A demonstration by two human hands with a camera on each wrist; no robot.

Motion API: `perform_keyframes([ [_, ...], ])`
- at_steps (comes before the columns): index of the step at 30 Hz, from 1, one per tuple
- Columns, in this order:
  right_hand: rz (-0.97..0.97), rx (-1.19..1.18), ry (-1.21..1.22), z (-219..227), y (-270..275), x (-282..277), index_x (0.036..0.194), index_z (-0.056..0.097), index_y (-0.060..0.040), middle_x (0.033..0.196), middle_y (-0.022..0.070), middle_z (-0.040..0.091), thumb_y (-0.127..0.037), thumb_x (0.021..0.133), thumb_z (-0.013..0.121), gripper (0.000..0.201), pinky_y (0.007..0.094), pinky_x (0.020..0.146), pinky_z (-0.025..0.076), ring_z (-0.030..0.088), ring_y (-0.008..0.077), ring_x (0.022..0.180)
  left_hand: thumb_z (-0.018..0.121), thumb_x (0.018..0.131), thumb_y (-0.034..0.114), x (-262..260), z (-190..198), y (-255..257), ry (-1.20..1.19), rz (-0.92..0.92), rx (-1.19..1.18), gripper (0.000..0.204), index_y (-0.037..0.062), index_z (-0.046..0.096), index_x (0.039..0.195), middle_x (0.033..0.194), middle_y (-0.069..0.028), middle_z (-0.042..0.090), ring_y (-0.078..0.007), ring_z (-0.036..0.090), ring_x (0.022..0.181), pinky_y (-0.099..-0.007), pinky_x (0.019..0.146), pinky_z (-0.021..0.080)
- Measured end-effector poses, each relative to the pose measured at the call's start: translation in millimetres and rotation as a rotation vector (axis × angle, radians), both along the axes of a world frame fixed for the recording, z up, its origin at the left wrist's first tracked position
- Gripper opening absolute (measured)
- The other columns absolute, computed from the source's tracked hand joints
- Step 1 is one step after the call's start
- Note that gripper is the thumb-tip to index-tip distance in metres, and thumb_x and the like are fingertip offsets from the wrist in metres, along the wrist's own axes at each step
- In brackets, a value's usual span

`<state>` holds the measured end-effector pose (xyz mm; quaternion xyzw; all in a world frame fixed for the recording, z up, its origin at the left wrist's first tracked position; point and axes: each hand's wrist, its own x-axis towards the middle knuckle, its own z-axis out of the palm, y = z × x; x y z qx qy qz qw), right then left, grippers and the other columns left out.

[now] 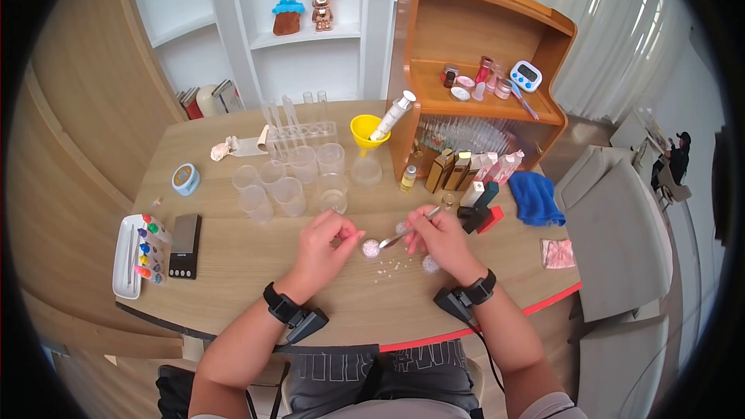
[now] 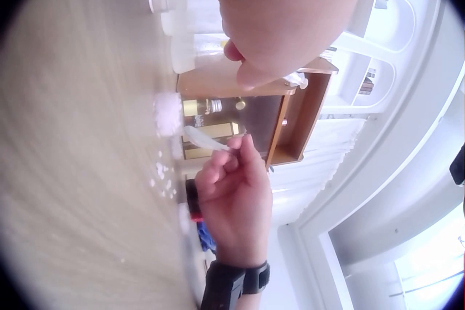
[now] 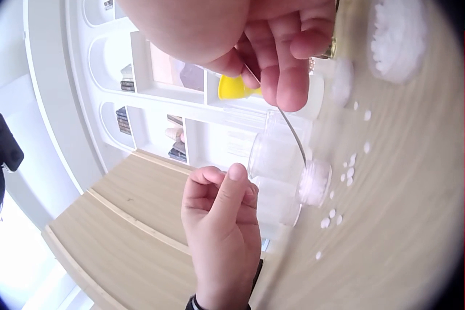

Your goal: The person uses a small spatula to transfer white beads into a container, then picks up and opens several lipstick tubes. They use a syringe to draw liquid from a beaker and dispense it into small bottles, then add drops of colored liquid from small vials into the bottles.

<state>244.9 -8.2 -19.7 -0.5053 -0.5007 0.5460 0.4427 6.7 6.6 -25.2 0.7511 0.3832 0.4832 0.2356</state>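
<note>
The right hand [image 1: 444,239] pinched a thin metal spoon [image 1: 405,231] by its upper handle, tip down over a small dish of white beads [image 1: 371,248] on the table [image 1: 248,256]; the left hand [image 1: 322,244] sat just beside the dish with fingers curled, but whether it pinched anything could not be told. The beads looked light, loose and prone to rolling, with several already scattered [image 1: 388,267] beside the dish. The spoon seemed stiff and slim, best held high on the handle, and the dish probably slid easily, so steady its rim.
</note>
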Motion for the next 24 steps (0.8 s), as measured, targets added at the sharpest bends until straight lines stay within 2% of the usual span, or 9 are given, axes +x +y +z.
perform_keyframes([
  [4,-0.036,0.019,0.026,-3.7,2.2,2.2,0.094,0.062,0.0012,0.075,0.0061,0.065,-0.019,0.104,0.053,0.025,0.0243,0.058,0.049,0.063,0.0122,0.061,0.08,0.08,0.002,-0.3,1.3,0.3,-0.004,-0.002,-0.015,0.02,0.0033,0.061,0.078,0.075,-0.0052,0.057,-0.0168,0.056,0.067,-0.0301,0.058,0.045],
  [7,-0.009,0.011,0.044,-10.4,4.7,6.7,0.096,0.062,-0.0038,0.077,0.006,0.067,-0.022,0.105,0.054,0.022,0.0221,0.055,0.049,0.064,0.0118,0.06,0.08,0.08,0.002,-0.6,-0.7,0.6,-0.003,0.002,-0.017,0.019,0.0033,0.061,0.078,0.075,-0.005,0.058,-0.0166,0.056,0.067,-0.0299,0.057,0.045],
  [12,0.092,-0.052,-0.048,-5.6,0.9,2.3,0.093,0.062,-0.0015,0.075,0.0043,0.065,-0.021,0.103,0.057,0.023,0.0241,0.057,0.049,0.061,0.0097,0.06,0.079,0.081,0.002,0.7,-2.0,1.4,-0.011,0.0,0.01,0.019,0.0036,0.061,0.078,0.071,-0.0041,0.057,-0.0143,0.055,0.063,-0.0284,0.055,0.044],
  [18,0.103,-0.061,-0.048,-13.2,2.8,1.1,0.093,0.062,-0.0013,0.075,0.0042,0.065,-0.021,0.102,0.058,0.022,0.0241,0.057,0.05,0.061,0.0098,0.06,0.077,0.086,0.004,-2.4,-8.2,1.3,0.004,-0.009,-0.05,0.018,0.0049,0.06,0.083,0.054,0.0019,0.044,-0.0067,0.04,0.049,-0.0254,0.048,0.035],
  [24,0.043,-0.029,0.026,-6.2,2.0,4.5,0.094,0.062,-0.0023,0.077,0.0054,0.066,-0.022,0.104,0.056,0.023,0.0232,0.054,0.048,0.063,0.0113,0.061,0.075,0.088,0.006,-3.2,-2.6,-2.2,-0.006,-0.034,-0.077,0.018,0.0061,0.057,0.082,0.051,0.0027,0.037,-0.0063,0.033,0.047,-0.0268,0.046,0.028],
])
